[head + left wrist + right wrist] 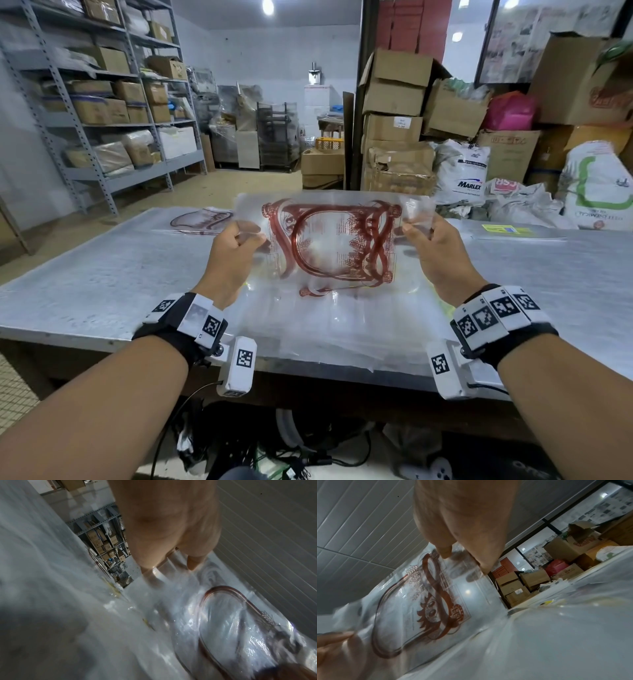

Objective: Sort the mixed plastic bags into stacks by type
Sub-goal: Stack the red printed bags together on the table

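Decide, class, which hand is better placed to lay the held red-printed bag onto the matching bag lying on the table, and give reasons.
Probably the left hand. Both it and the right hand pinch the red-printed bag, but the matching bag lies at the far left of the table, on the left hand's side.

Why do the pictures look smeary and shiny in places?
Head view: sharp, but the shelves bow from the wide lens. Left wrist view: the bag glints with white glare and its near part is blurred. Right wrist view: the table streaks with blur; a ceiling lamp shines through the plastic.
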